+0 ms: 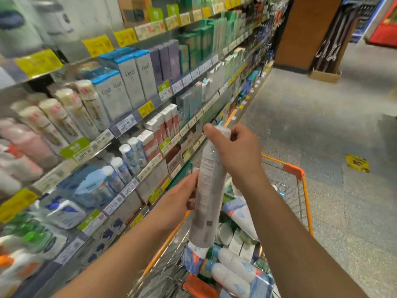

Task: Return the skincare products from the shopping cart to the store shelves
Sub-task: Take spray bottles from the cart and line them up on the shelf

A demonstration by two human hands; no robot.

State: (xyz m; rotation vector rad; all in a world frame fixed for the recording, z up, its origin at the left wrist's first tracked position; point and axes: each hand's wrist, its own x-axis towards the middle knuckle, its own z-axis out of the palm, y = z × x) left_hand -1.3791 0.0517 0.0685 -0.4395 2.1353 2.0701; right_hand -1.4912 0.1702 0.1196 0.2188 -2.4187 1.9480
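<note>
Above the shopping cart (299,175), between my two hands, stands the tall white bottle (209,186), wrapped in clear film, its back label turned toward me. Its long axis runs nearly upright, the top leaning a little to the right and away from me, the base hanging just over the heap of products in the basket. My right hand (236,151) has the cap end: the thumb curls over the left side of the top and the fingers wrap round behind, so that hand carries the upper part. My left hand (182,196) meets the bottle lower down, on its left flank about mid-height; the fingers are folded round the far side, though blur keeps me from seeing how tightly. Both forearms reach forward and up from the bottom of the view, the left crossing in front of the lower shelves, the right rising over the cart's near corner.

The store shelves (133,123) lie to my left, so the left hand is the nearer one to them. I judge the bottle must swing left, roughly keeping its upright axis, toward a row of similar bottles (126,155); which slot fits I cannot tell from here.
</note>
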